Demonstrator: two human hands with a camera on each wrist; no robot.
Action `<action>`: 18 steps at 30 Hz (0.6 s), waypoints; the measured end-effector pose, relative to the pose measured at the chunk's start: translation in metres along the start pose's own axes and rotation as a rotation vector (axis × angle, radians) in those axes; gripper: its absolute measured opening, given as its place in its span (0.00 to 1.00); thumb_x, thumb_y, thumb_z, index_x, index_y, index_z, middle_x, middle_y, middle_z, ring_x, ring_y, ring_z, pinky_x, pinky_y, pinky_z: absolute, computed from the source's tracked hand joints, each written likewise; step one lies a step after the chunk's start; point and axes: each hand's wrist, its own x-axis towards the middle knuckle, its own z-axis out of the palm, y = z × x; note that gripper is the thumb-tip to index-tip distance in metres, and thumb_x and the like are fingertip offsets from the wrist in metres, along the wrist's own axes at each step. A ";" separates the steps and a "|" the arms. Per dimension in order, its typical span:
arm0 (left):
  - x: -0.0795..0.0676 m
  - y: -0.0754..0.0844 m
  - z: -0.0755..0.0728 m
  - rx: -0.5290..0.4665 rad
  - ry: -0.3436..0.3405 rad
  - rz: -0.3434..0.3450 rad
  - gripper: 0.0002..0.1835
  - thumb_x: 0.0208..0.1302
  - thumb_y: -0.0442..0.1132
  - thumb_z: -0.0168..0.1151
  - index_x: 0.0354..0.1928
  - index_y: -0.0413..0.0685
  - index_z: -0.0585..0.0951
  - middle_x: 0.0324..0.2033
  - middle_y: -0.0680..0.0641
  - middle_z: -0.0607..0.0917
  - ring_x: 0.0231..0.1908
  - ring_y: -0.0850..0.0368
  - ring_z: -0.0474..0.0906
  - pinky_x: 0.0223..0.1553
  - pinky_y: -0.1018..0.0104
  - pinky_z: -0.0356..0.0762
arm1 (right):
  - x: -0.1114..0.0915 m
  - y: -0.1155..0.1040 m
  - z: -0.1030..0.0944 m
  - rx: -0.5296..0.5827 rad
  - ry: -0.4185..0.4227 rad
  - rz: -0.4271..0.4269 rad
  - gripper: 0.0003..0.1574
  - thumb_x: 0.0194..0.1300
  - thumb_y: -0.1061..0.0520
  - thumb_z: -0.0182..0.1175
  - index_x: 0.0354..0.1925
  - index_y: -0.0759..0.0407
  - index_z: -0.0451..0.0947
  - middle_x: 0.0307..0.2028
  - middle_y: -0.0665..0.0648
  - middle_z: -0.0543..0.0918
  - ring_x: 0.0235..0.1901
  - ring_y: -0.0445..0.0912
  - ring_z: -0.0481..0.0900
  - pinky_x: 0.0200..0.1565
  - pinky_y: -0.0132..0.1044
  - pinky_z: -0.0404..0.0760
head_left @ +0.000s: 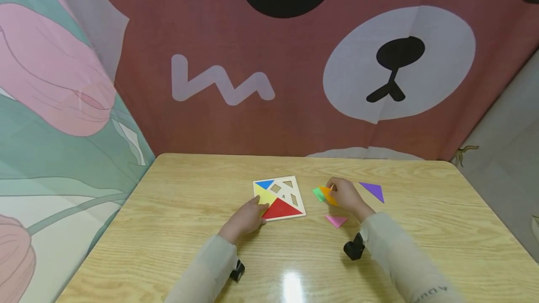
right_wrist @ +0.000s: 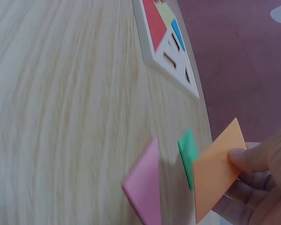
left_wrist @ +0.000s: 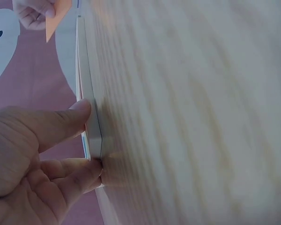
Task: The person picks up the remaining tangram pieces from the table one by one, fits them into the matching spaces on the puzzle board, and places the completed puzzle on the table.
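A square white tangram board (head_left: 300, 195) lies on the table with a red triangle (head_left: 281, 209), a yellow triangle (head_left: 265, 194) and a blue triangle (head_left: 265, 184) set in it. Several of its cut-outs show bare. My left hand (head_left: 245, 219) holds the board at its near left corner, thumb and fingers on its edges. To the right, my right hand (head_left: 346, 194) pinches an orange parallelogram (right_wrist: 219, 171) between thumb and fingers, tilted up over the table. Beside that piece, a green piece (right_wrist: 189, 154) lies on the tabletop, partly covered by it in the head view.
A pink triangle (head_left: 336, 220) lies nearer me, below the right hand. Further right is a purple triangle (head_left: 375, 191). The wooden table (head_left: 189, 186) ends at the back against a printed curtain (head_left: 236, 125).
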 end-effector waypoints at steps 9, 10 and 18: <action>0.001 0.003 0.001 -0.005 0.004 -0.024 0.23 0.55 0.39 0.57 0.55 0.44 0.71 0.57 0.35 0.63 0.56 0.41 0.58 0.54 0.53 0.58 | 0.003 -0.014 0.015 0.117 0.029 0.018 0.05 0.51 0.72 0.56 0.29 0.65 0.73 0.22 0.55 0.73 0.23 0.45 0.68 0.28 0.37 0.70; 0.001 0.003 0.001 -0.007 0.005 -0.024 0.23 0.55 0.39 0.57 0.55 0.43 0.71 0.57 0.35 0.63 0.56 0.40 0.58 0.54 0.53 0.58 | 0.003 -0.015 0.016 0.127 0.031 0.016 0.05 0.51 0.71 0.56 0.29 0.65 0.73 0.23 0.56 0.74 0.25 0.46 0.69 0.29 0.38 0.71; -0.002 0.007 0.000 0.039 0.009 -0.020 0.23 0.56 0.38 0.56 0.55 0.42 0.70 0.56 0.33 0.63 0.54 0.39 0.59 0.53 0.55 0.60 | 0.006 -0.021 0.026 0.195 0.064 0.009 0.03 0.51 0.68 0.58 0.28 0.64 0.74 0.25 0.58 0.77 0.29 0.48 0.73 0.34 0.41 0.73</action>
